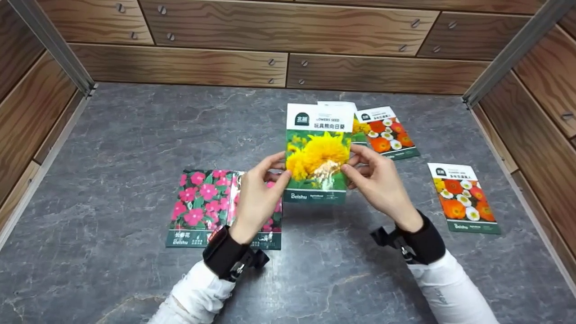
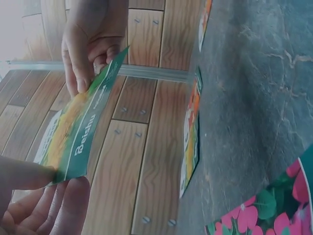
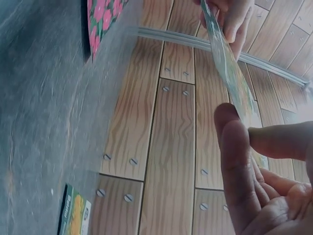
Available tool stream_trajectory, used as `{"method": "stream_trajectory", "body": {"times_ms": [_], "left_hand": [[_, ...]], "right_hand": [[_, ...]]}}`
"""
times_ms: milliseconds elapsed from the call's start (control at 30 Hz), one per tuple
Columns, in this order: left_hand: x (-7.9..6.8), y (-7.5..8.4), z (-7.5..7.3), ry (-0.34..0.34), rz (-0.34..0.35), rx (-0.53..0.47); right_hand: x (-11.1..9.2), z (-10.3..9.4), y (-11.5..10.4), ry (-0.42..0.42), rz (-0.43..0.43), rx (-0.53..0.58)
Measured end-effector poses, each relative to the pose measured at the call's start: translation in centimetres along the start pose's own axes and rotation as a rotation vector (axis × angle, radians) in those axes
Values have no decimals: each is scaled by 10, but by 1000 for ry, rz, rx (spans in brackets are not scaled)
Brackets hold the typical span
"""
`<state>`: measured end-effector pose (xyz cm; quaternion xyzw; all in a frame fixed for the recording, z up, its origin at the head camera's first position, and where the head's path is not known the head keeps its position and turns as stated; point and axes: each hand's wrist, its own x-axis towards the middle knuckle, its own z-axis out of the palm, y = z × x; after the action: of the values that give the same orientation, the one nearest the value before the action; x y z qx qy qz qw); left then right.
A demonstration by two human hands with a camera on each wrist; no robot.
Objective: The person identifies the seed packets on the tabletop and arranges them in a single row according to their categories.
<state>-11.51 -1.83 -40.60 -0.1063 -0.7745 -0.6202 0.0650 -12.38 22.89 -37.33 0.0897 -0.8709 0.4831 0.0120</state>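
Observation:
Both hands hold up a sunflower seed packet (image 1: 319, 155), raised above the table with its printed front in the head view. My left hand (image 1: 256, 193) pinches its left edge between thumb and fingers, and my right hand (image 1: 375, 180) pinches the right edge. In the left wrist view the packet (image 2: 73, 132) appears tilted and slightly bent. The right wrist view shows it nearly edge-on, the right hand's (image 3: 259, 171) thumb and fingers gripping one end. Below the left hand lie pink-flower packets (image 1: 202, 202), side by side and partly covered by that hand.
Behind the held packet lie a partly hidden yellow-flower packet (image 1: 360, 130) and an orange-and-white-flower packet (image 1: 391, 137). Another orange-and-white-flower packet (image 1: 465, 198) lies at the right. Wood-patterned panels (image 1: 288, 27) wall the grey marbled tabletop (image 1: 126, 135) at the back and sides.

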Motion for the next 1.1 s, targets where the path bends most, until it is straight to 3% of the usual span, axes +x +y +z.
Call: {"method": "stream_trajectory", "body": {"times_ms": [567,833,967,1100], "left_hand": [[-4,1,4,-69,-17,212],[-7,3,9,-165,-7,413],[-13,0,14,-239,-23,492],[-16,-3,21,-265,-33,525]], "right_hand": [[-3,-6,-4,-61,9,-8],[-6,-13,7,-244,76,-141],[-8,-16,19,-305,106,-102],[-10,-19,29,-330,141,-42]]}}
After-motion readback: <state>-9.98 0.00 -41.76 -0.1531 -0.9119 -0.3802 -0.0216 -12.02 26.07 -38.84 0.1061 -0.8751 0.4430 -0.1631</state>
